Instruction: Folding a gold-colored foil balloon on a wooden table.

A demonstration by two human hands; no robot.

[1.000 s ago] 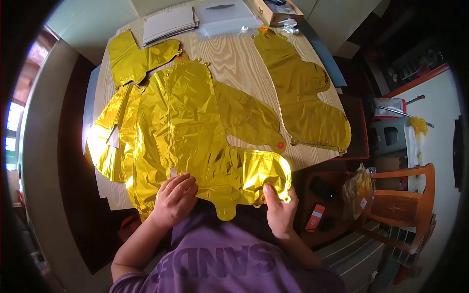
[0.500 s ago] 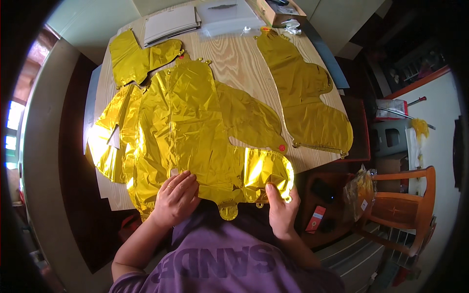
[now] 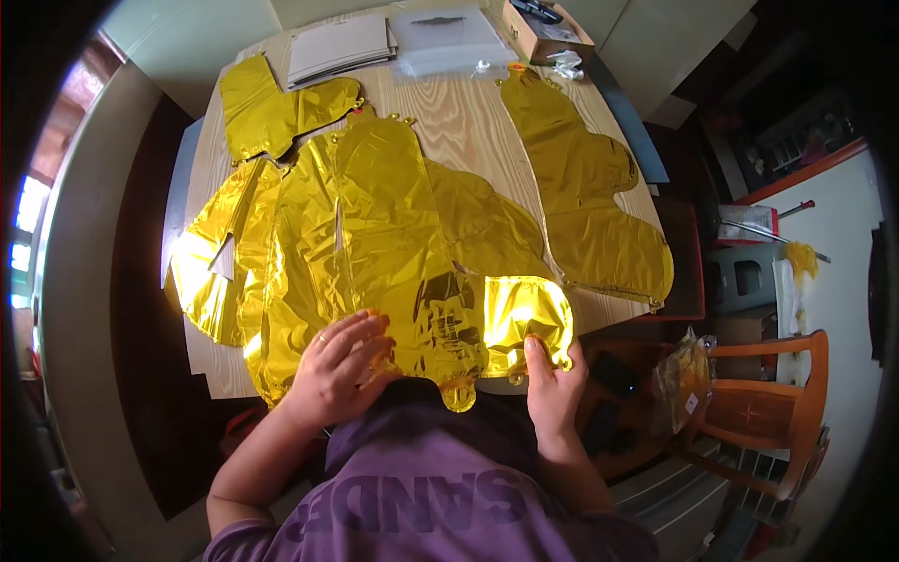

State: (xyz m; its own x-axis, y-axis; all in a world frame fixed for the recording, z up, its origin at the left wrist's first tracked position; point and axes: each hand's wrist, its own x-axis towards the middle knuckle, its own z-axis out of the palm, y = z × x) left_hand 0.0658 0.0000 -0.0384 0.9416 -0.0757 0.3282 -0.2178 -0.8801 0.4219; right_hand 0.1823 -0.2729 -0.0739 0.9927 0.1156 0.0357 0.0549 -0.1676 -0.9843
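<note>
A flat gold foil balloon (image 3: 389,215) is spread over the near part of the wooden table (image 3: 459,122), its near edge overhanging toward me. My right hand (image 3: 554,382) pinches the rim of its shiny right lobe, thumb on top. My left hand (image 3: 339,367) is over the near edge with fingers bent and slightly apart; orange patches, possibly reflections, show by its fingertips. A round gold tab (image 3: 459,397) hangs between my hands. Two more flat gold foil balloons lie beyond, one at the far left (image 3: 267,117), one at the right (image 3: 585,201).
At the table's far side are a stack of pale boards (image 3: 339,49), clear plastic sleeves (image 3: 449,42) and a small box (image 3: 548,33) with a black item in it. A wooden chair (image 3: 763,389) stands at the right, beside a clear bag (image 3: 684,384) with gold contents.
My right hand has shifted slightly right and up with the lobe. The fingers of my left hand have lifted from lying flat and moved apart. The foil between my hands has creased.
</note>
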